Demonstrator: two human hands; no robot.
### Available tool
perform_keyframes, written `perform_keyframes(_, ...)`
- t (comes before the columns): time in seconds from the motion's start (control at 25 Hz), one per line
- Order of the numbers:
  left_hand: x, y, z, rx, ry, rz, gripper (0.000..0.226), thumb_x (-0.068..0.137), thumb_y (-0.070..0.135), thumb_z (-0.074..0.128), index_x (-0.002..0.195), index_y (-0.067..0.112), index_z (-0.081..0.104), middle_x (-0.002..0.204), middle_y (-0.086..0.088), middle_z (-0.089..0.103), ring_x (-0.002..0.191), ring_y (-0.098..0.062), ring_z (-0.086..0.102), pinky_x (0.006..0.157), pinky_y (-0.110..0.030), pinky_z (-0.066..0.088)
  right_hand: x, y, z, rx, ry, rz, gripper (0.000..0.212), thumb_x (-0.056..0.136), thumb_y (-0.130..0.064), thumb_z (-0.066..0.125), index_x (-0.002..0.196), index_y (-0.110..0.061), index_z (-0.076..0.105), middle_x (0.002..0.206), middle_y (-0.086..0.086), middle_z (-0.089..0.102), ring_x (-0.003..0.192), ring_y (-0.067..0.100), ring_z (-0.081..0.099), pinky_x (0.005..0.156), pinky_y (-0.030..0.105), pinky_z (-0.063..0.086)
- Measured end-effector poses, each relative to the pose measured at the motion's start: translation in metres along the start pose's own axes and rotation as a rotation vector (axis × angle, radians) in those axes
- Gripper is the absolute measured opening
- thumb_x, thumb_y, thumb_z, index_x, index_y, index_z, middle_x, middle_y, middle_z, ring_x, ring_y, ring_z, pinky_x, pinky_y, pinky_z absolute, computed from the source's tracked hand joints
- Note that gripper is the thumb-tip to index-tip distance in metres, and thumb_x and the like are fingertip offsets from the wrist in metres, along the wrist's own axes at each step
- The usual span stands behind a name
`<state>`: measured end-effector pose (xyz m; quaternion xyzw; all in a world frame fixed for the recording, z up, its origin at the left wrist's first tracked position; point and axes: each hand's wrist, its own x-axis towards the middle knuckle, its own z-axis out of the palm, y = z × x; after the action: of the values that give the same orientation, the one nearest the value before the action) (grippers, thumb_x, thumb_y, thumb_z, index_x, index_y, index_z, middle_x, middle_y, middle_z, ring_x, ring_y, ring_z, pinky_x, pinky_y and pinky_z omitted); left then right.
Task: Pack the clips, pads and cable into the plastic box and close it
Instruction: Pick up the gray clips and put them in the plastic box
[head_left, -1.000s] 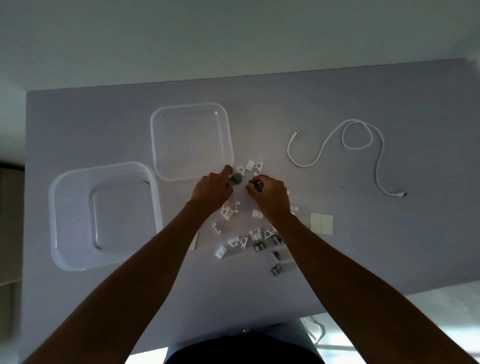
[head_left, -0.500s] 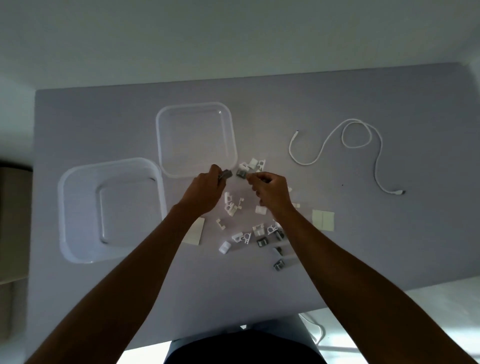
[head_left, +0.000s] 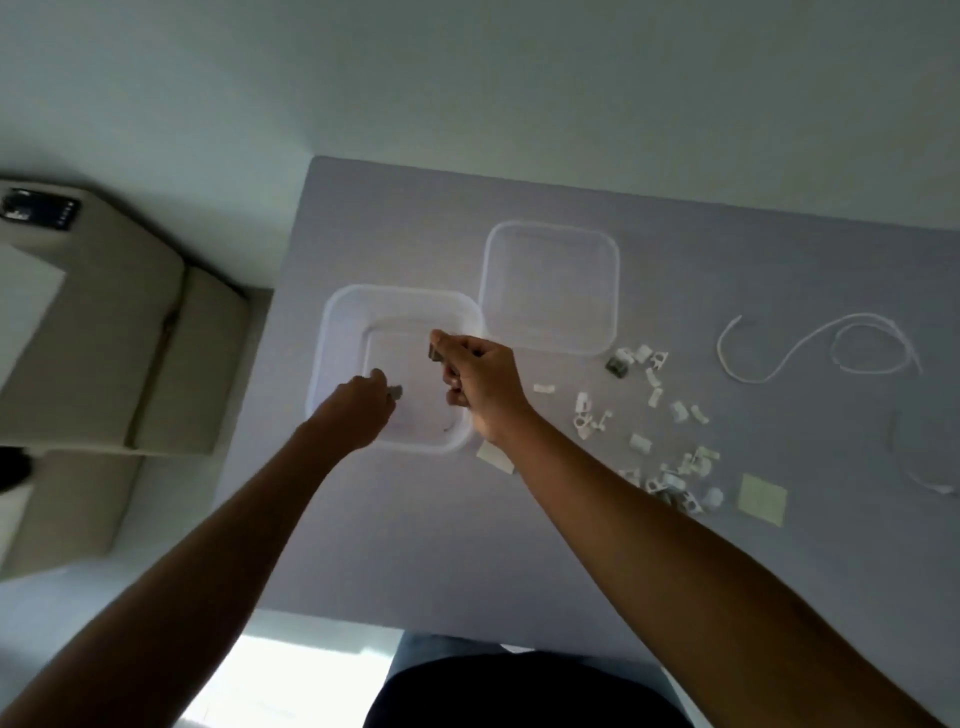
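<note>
Both hands over the clear square plastic box (head_left: 332, 338), each pinching a small grey clip.

My left hand (head_left: 358, 410) and right hand (head_left: 480, 382) pinch light, rigid clips (head_left: 641, 444) by the sides; more clips, pale pads (head_left: 761, 499) and limp white cable (head_left: 810, 345) lie right of the box.

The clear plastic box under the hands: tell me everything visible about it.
The plastic box is a clear, square, round-cornered tub with a thick rim, standing upright and open near the table's left edge. Its lid lies flat beside its far right corner. The left hand and right hand hover over it, each pinching a small dark clip. Its floor looks bare, though blur hides detail.
</note>
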<state>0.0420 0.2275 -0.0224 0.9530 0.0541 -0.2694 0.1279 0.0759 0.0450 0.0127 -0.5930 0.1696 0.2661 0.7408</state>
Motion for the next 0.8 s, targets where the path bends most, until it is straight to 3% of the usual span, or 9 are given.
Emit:
perform_keyframes(0.2,0.009,-0.016,0.002,0.153,-0.211,0.042,0.037,0.103,0.034,0.039,0.115,0.001,0.052,0.110,-0.018,0.063,0.095,-0.033,0.065,0.076,-0.036,0.050,0.016,0.037,0.045,0.044,0.220,0.183,0.026,0.084,-0.031,0.074,0.073,-0.009,0.068,0.056,0.000,0.051,0.049,0.013,0.043,0.042,0.022,0.039)
perform_keyframes(0.48,0.022,-0.014,-0.001,0.312,-0.341,0.013,0.031,0.097,0.022,0.049,0.121,0.007,0.058,0.122,-0.012,0.062,0.109,-0.030,0.062,0.088,-0.036,0.050,0.034,0.039,0.043,-0.068,0.458,0.104,0.028,0.081,-0.032,0.075,0.071,-0.006,0.071,0.061,0.003,0.061,0.045,0.014,0.053,0.045,0.024,0.047)
perform_keyframes(0.64,0.010,-0.015,0.002,0.368,-0.236,0.108,0.035,0.096,0.028,0.050,0.124,0.006,0.054,0.123,-0.013,0.055,0.115,-0.031,0.053,0.094,-0.040,0.044,0.033,0.047,0.040,-0.282,0.436,0.081,0.029,0.084,-0.035,0.073,0.068,-0.011,0.069,0.070,0.006,0.069,0.050,0.016,0.060,0.050,0.032,0.057)
perform_keyframes(0.8,-0.010,-0.020,-0.003,0.197,-0.092,0.207,0.024,0.097,0.021,0.046,0.112,0.005,0.057,0.113,-0.013,0.055,0.107,-0.030,0.054,0.087,-0.039,0.045,0.034,0.056,0.044,-0.342,0.373,0.147,0.032,0.083,-0.032,0.071,0.076,0.000,0.070,0.071,0.010,0.068,0.058,0.020,0.059,0.045,0.026,0.053)
